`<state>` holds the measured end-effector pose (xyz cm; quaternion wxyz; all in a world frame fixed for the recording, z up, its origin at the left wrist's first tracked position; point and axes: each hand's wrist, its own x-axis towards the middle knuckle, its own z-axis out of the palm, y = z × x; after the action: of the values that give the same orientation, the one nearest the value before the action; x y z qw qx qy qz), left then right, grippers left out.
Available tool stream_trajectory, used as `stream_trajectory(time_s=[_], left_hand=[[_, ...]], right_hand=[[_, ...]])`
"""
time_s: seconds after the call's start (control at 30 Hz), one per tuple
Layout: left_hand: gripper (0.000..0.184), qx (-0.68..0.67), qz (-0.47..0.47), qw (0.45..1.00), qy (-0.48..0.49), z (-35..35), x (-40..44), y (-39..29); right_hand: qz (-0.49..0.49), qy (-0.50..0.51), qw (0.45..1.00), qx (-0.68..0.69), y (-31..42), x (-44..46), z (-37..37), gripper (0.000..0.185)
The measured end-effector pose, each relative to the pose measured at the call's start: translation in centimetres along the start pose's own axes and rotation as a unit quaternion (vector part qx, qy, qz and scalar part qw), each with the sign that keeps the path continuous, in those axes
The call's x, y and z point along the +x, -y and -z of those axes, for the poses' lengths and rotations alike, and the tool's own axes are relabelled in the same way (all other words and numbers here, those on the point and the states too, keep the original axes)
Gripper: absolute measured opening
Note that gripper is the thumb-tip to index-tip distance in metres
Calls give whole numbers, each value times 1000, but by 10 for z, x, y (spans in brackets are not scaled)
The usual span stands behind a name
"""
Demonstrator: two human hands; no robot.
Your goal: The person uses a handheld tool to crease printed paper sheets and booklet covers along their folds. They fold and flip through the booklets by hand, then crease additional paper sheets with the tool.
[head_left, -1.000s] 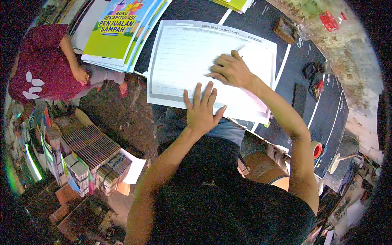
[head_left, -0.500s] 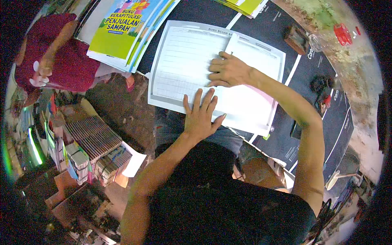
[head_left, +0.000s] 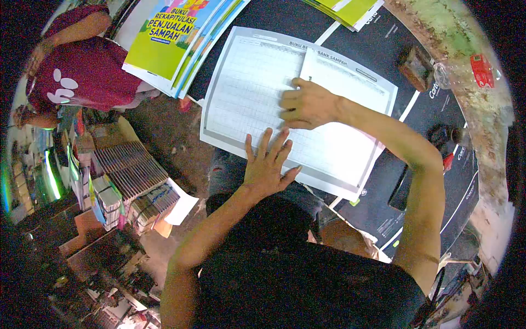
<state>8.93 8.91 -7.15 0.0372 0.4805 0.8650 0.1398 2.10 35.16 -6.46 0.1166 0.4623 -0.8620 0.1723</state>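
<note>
A large white printed sheet (head_left: 246, 82) with a ruled table and a grey border lies on the black tabletop (head_left: 268, 19). My left hand (head_left: 268, 167) rests flat on its lower edge, fingers spread. Near the sheet's middle, my right hand (head_left: 309, 104) has its fingers curled down against the paper; whether anything is under them is hidden. Beside that hand's thumb, a raised edge of paper runs up toward the printed heading.
Colourful booklets (head_left: 164, 44) are stacked at the upper left, more booklets (head_left: 350, 11) at the top. A person in a maroon shirt (head_left: 93, 71) is at the left, above bundled stacks (head_left: 131, 170). A brown box (head_left: 415, 68) and red object (head_left: 482, 71) lie at the right.
My right hand has moved slightly down the page, its fingers more curled. A paper edge now stands out beside it. The person at the left has leaned and moved their arm. The view has shifted.
</note>
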Motion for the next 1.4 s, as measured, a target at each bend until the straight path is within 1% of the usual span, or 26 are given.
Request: stream_trajectory(time_s=[0.03, 0.23, 0.33, 0.43, 0.5, 0.6, 0.63, 0.73, 0.83, 0.87, 0.97, 1.07, 1.1, 1.17, 1.2, 1.3, 1.33, 1.4], left_hand=[[69, -2, 1, 1000, 2, 0, 0, 0], [72, -12, -4, 1000, -14, -4, 0, 2], [74, -16, -6, 1000, -21, -5, 0, 3], [74, -20, -3, 1000, -14, -4, 2, 4], [74, -25, -1, 1000, -9, -4, -1, 2], [74, -29, -7, 999, -26, -7, -1, 3], [72, -29, -8, 999, -31, -7, -2, 4], [68, -34, -10, 999, -41, -8, -4, 2], [68, -39, -3, 999, -35, -5, -4, 2], [67, -41, 0, 999, -28, -3, -2, 3], [67, -45, 1, 999, -18, -1, -1, 1], [66, -45, 4, 999, -16, 6, 2, 0], [65, -45, 4, 999, -13, 10, 4, 0], [68, -98, 40, 994, 13, 16, 13, 5], [70, -126, 61, 990, 29, 18, 14, 6], [71, -77, 96, 990, -74, 14, 30, 0], [78, -64, 94, 992, -47, 17, 31, 0], [81, -64, 87, 993, -40, 15, 29, 2]], right_hand=[[10, -7, 1000, -5, 0, -1, -1, 22], [-44, -21, 999, -19, 2, -3, -1, 23], [-44, -24, 999, -19, 3, -2, -2, 24], [-43, 11, 999, -10, 3, -2, 0, 23], [-34, 16, 999, -20, 1, -2, -1, 22], [-28, 40, 999, -14, 0, -1, 3, 21], [-28, 50, 998, -7, 0, 0, 3, 21], [-12, 34, 999, -38, -2, -2, 0, 21], [-36, 18, 999, -8, 0, -2, -2, 21], [-48, 43, 998, -6, 0, -2, -1, 22], [-24, 36, 999, 3, -2, -7, -1, 22], [-82, 20, 996, 10, 0, -8, 1, 19], [-168, -2, 986, -20, 2, -6, 3, 18], [-337, -40, 938, -72, 17, -4, 6, 17], [-425, -11, 900, -96, 30, 4, 27, 19], [-591, 33, 805, -53, 72, 7, 57, 31], [-594, 29, 804, 9, 84, 3, 60, 29], [-597, 19, 791, 133, 111, -2, 63, 25]])
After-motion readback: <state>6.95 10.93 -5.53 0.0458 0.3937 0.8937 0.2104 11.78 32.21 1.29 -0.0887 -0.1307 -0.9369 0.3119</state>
